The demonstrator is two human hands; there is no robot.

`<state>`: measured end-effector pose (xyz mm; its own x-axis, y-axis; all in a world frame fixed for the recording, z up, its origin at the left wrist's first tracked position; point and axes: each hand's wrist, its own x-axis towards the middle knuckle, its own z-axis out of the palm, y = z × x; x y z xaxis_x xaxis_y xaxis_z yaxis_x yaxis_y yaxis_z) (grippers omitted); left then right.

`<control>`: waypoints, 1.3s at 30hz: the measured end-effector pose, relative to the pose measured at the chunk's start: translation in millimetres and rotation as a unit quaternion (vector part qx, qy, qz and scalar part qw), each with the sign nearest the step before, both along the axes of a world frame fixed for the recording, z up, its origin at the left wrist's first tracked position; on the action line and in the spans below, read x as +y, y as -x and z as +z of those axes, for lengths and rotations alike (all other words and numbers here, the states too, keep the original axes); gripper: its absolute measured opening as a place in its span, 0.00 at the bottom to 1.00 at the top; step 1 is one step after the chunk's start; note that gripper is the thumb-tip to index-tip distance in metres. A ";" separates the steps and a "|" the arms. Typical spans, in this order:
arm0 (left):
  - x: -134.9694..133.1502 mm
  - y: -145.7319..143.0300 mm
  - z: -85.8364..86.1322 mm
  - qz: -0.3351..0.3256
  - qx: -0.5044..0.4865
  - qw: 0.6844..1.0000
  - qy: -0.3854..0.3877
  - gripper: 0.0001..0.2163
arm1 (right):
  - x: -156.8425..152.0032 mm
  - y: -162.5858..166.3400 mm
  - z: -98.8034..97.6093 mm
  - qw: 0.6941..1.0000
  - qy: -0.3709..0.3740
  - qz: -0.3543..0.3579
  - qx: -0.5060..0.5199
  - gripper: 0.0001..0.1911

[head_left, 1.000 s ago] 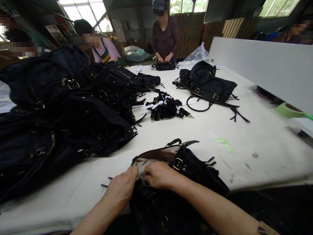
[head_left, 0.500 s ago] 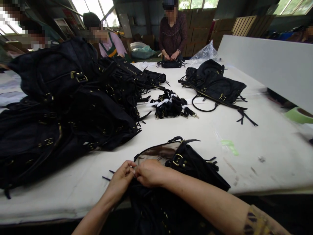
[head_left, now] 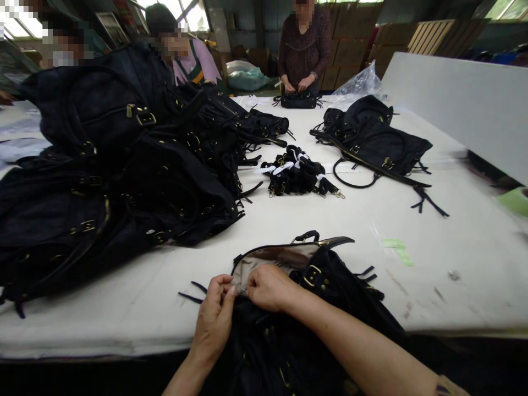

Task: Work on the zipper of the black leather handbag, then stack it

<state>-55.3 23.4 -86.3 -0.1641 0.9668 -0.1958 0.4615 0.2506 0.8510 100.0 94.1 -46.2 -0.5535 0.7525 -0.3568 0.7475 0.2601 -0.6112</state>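
Note:
A black handbag (head_left: 350,286) with gold-coloured buckles lies in front of me, partly hanging over the table's near edge. Its mouth gapes, showing a beige lining (head_left: 284,254). At the left end of the opening, my left hand (head_left: 215,316) pinches the bag's rim between thumb and fingers. My right hand (head_left: 270,287) dips into the mouth just beside it, fingers curled down against the lining. Whatever its fingertips grip is hidden from view. Thin black tassel strips stick out left of my left hand.
A tall heap of black handbags (head_left: 165,181) covers the left side. Bundled black straps (head_left: 297,173) with clips lie mid-table; more bags (head_left: 383,137) rest beyond, at right. Opposite, a person (head_left: 305,49) handles a small black bag. Green tape (head_left: 398,250) sticks to the white table (head_left: 330,214).
My right hand has moved slightly right, away from my left fingertips and into the bag's mouth. The opening shows more lining. The whole view has shifted a little.

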 end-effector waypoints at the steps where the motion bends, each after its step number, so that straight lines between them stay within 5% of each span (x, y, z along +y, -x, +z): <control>1: 0.4 0.3 -0.5 -0.001 0.004 1.000 -0.005 0.12 | 0.3 0.0 1.0 1.000 0.002 -0.001 -0.001 0.09; 16: -0.2 1.6 -6.7 -0.033 0.148 0.984 -0.090 0.13 | 11.0 -2.4 -1.8 0.997 0.070 0.013 0.013 0.07; 32: -0.1 5.3 -13.9 -0.078 0.242 0.943 -0.215 0.14 | 9.7 0.1 -6.9 0.999 0.053 -0.005 0.013 0.09; 39: 6.5 16.3 -9.9 -0.173 0.227 0.940 -0.188 0.15 | 6.1 5.6 -9.0 1.000 0.023 -0.009 0.002 0.10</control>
